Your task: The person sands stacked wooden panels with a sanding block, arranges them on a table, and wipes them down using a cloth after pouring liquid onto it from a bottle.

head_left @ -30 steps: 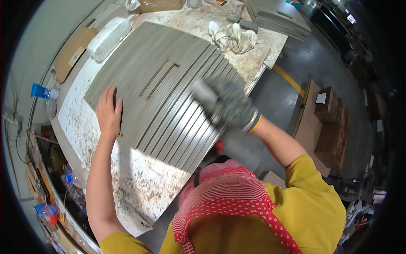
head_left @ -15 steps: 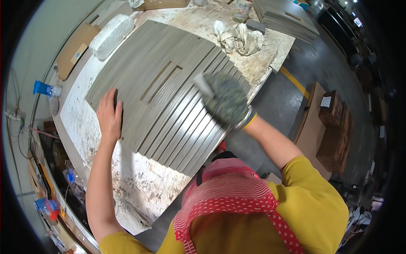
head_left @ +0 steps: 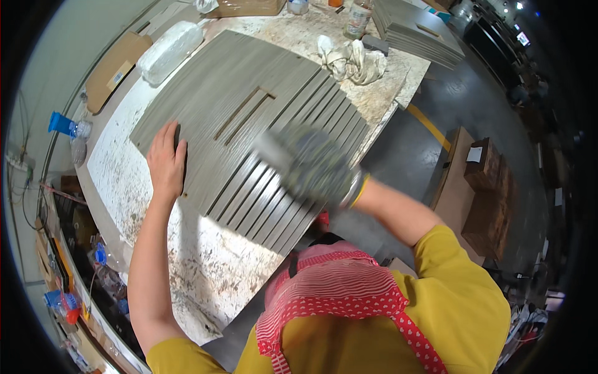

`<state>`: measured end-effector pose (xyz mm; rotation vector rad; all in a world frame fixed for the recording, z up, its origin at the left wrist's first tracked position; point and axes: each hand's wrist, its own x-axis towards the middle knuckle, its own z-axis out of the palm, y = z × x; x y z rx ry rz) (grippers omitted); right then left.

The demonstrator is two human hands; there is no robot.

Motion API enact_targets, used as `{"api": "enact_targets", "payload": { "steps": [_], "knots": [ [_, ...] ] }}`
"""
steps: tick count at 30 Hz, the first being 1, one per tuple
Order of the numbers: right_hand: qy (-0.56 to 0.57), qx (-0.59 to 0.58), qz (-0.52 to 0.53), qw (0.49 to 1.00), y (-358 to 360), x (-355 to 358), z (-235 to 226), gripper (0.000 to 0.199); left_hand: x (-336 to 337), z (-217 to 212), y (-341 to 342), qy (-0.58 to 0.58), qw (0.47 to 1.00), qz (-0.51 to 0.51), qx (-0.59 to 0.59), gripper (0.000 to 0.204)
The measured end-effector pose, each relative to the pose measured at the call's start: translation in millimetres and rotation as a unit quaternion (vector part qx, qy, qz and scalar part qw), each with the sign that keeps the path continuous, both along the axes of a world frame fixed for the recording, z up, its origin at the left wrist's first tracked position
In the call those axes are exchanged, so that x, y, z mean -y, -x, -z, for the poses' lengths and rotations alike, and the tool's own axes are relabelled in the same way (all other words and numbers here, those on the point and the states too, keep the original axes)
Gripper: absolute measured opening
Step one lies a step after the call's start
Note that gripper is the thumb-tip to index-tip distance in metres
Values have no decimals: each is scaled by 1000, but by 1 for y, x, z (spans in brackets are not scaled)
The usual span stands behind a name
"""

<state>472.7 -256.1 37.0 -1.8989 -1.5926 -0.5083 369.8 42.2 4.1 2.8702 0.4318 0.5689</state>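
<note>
A stack of grey wood-grain panels (head_left: 205, 93) lies on the worktable, the lower ones stepped out toward the right like stairs. The top panel has a narrow slot-like cutout (head_left: 246, 112). My bare left hand (head_left: 166, 163) rests on the left edge of the top panel, fingers stretched out. My right hand (head_left: 317, 163), in a dark grey-green work glove with a yellow-edged cuff, is over the stepped edges, smeared by motion. It grips a small pale grey block (head_left: 271, 149), too blurred to name more exactly.
The white table (head_left: 205, 274) is heavily stained. Beyond the panels lie a crumpled rag (head_left: 355, 61), a dark grey block (head_left: 375, 44) and a jar (head_left: 357, 20). A wrapped white bundle (head_left: 169, 53) sits at left. Another panel stack (head_left: 417, 34) stands far right; brown boxes (head_left: 486, 193) are on the floor.
My gloved right hand has swept leftward and slightly nearer across the panels with the pale block. My left hand stays on the panel edge. The view has shifted slightly.
</note>
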Motion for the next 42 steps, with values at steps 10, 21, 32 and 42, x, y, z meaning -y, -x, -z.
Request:
{"api": "enact_targets", "payload": {
  "steps": [10,21,32,42],
  "knots": [
    [-22,-103,273,956,-144,37,33,42,9,-9,-7,10,1000,17,-16,45],
    [71,-111,40,990,68,-47,14,38,-6,8,-9,-28,1000,8,6,42],
    [201,-367,-211,883,176,-66,38,59,-19,16,-2,12,999,20,-29,54],
    [171,-393,-316,847,252,-170,66,41,-40,15,-20,133,985,43,-99,67]
  ]
}}
